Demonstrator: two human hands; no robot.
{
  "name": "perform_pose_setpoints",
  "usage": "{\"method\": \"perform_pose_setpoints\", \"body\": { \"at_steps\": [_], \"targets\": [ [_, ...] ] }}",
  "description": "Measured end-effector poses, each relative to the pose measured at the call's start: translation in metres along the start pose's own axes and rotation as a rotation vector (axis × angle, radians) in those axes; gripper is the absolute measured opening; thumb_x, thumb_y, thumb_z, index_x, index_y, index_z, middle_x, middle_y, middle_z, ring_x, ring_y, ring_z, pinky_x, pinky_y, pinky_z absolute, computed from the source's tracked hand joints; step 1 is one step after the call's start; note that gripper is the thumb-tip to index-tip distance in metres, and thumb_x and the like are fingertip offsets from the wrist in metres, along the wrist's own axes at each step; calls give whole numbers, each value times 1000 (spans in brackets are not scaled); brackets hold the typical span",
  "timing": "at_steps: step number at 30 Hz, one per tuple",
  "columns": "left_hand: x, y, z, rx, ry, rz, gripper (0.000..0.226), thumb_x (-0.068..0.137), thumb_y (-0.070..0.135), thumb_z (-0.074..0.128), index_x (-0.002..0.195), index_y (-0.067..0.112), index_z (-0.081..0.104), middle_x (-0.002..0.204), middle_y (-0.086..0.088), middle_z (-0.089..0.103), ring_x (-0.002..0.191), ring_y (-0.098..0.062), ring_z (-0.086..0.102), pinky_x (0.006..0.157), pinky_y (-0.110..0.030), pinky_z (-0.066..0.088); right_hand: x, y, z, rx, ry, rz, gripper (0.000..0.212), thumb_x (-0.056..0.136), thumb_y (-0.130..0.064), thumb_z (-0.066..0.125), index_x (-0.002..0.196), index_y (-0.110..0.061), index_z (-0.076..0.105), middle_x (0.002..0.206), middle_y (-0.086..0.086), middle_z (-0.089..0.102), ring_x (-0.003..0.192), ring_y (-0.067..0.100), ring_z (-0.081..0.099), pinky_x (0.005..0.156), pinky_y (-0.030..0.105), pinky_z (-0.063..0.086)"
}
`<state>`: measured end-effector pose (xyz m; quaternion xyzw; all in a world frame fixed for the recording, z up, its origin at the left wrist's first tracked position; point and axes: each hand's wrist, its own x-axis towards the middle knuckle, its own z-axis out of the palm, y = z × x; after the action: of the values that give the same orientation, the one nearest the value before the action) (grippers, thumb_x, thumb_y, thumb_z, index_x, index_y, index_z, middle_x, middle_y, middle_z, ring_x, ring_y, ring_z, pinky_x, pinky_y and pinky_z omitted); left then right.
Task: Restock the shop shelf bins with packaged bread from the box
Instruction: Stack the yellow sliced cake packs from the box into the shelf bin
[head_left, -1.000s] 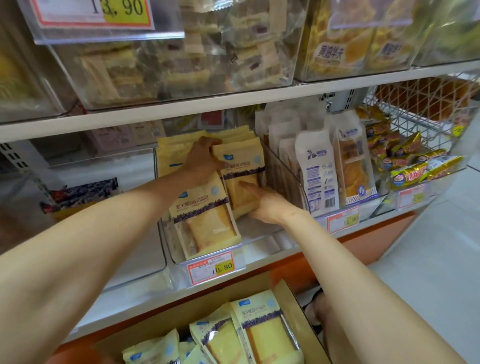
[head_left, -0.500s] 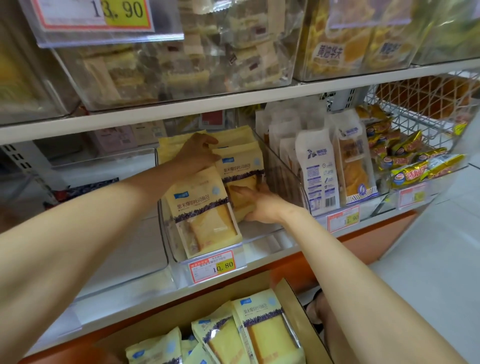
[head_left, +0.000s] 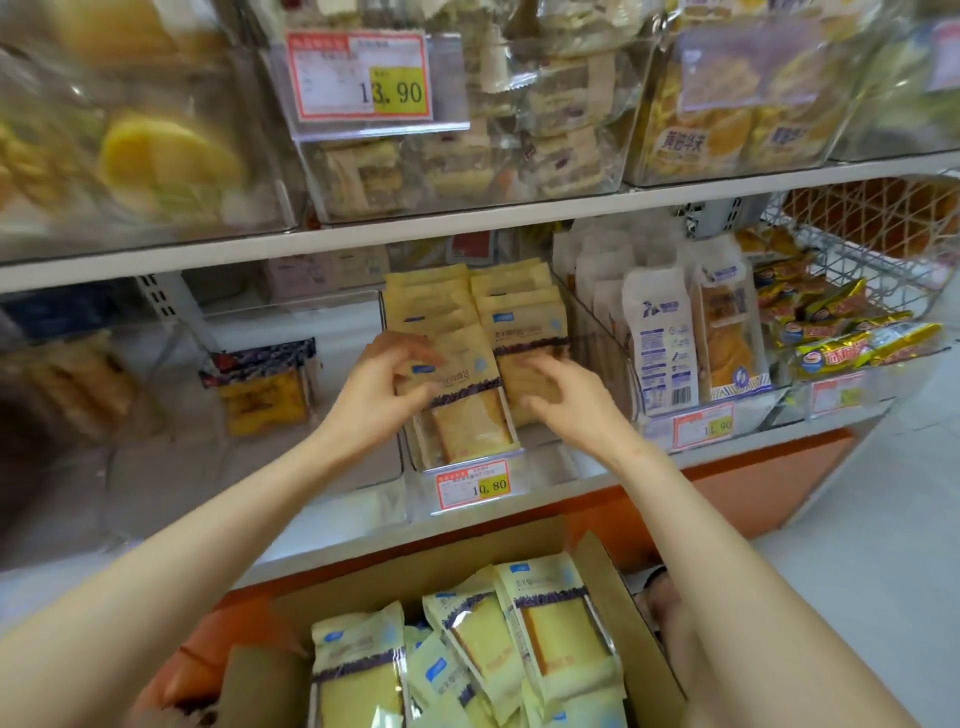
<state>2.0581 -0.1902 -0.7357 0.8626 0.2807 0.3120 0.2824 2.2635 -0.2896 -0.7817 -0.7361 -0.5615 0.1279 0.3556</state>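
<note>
Head view; bread pack (head_left: 470, 415) between left hand (head_left: 382, 387), right hand (head_left: 569, 402).

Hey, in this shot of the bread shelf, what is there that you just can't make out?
All head view:
- Whether the left hand grips the front bread pack: motion blur smears its fingers.
- Lower part of the right-row pack: covered by the right hand.
- How many packs the box holds: cut off by the bottom edge.
- Small print on the price tag: too small.
- Contents of the upper-left bin: blurred.
</note>
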Motion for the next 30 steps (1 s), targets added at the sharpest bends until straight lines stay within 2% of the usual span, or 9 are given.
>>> {"method": "perform_pose_setpoints", "body": {
  "at_steps": [3,6,9,12,17,20,23,27,30],
  "targets": [
    [-37,3,-4,3,-6,-9,18,84,10,65,100,18,64,116,2,55,110,-8,52,90,-23,46,-19,-13,0,42,55,-75,42,89,-12,61,130,-21,56,128,3,58,119,17,51,102,33,41],
    [-74,9,0,-82,-30,-24,23,84,6,65,95,26,62,112,9,56,105,1,53,85,-10,44,-42,-31,3,83,91,-227,38,88,-2,58,122,-18,63,115,3,63,108,15,58,96,36,48],
    [-106,8,16,-138,-90,-76,22,86,7,63,95,26,61,109,11,58,97,1,56,79,-9,44,-73,-37,13,24,9,-291,36,88,-3,57,119,-19,64,109,-1,65,98,10,59,88,28,49],
    [-130,-2,37,-183,-238,-253,16,87,12,62,100,22,60,103,9,61,91,1,58,77,-9,45,-100,-29,27,-32,-173,-218,32,91,-11,57,120,-24,64,112,-7,65,90,7,60,85,27,50],
    [-162,-39,90,-131,-435,-512,22,88,15,63,109,13,58,109,0,61,90,-9,58,77,-15,48,-124,13,43,-345,-524,-37,34,92,-22,56,125,-31,58,122,-4,61,100,11,57,86,28,44],
    [-177,-52,127,-150,-535,-662,33,89,20,62,119,10,52,117,-5,57,103,-15,56,91,-27,48,-133,33,37,-372,-554,87,33,92,-24,56,124,-31,57,119,-2,61,100,13,56,84,30,44],
    [-178,-53,162,-162,-618,-765,51,88,30,64,129,9,43,126,-6,49,115,-19,51,94,-27,43,-140,44,28,-326,-532,185,32,92,-26,58,124,-31,58,115,-3,62,100,14,58,90,32,46],
    [-164,-52,204,-38,-538,-806,52,82,40,68,121,10,49,131,-9,45,119,-23,47,98,-30,40,-142,49,28,-297,-568,202,32,92,-29,58,124,-28,59,114,-2,62,104,15,58,94,33,46],
    [-154,-53,225,77,-485,-855,41,86,34,63,117,9,52,136,-14,37,121,-28,46,103,-32,37,-134,52,30,-290,-584,199,32,91,-32,59,124,-30,58,113,-1,62,106,18,57,92,32,45]
  ]
}}
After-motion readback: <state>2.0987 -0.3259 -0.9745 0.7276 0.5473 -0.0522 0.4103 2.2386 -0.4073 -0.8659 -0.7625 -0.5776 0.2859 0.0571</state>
